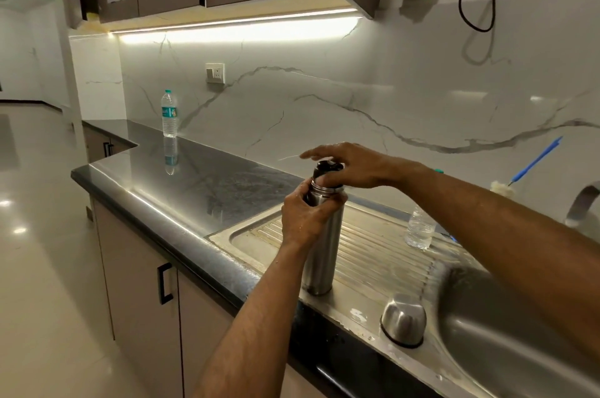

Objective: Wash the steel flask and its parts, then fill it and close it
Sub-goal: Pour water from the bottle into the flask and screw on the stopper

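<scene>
**Mia:** Where is the steel flask?

**Ben:** In the middle of the frame. It stands up straight on the ribbed draining board, close to the front edge, left of the sink bowl. I think it stands there so drips can run off to the bowl.

**Mia:** What is the left hand doing?

**Ben:** Its fingers are curled round the top part of the flask, just under the neck. I think it holds tight so the flask cannot spin or tip.

**Mia:** And the right hand?

**Ben:** It sits on the black stopper in the mouth of the flask. The thumb and some fingers pinch the stopper, while the pointing finger sticks out straight to the left. It looks like a twisting hold. I cannot tell if the stopper is fully in.

**Mia:** Is the flask closed, then?

**Ben:** Not all the way. The steel cup cap sits upside down on the sink edge at the lower right, apart from the flask. It probably goes on last.

**Mia:** What else is there?

**Ben:** A small clear bottle stands at the back of the draining board. A bigger water bottle stands on the dark counter, upper left. A blue brush leans at the wall on the right.
</scene>
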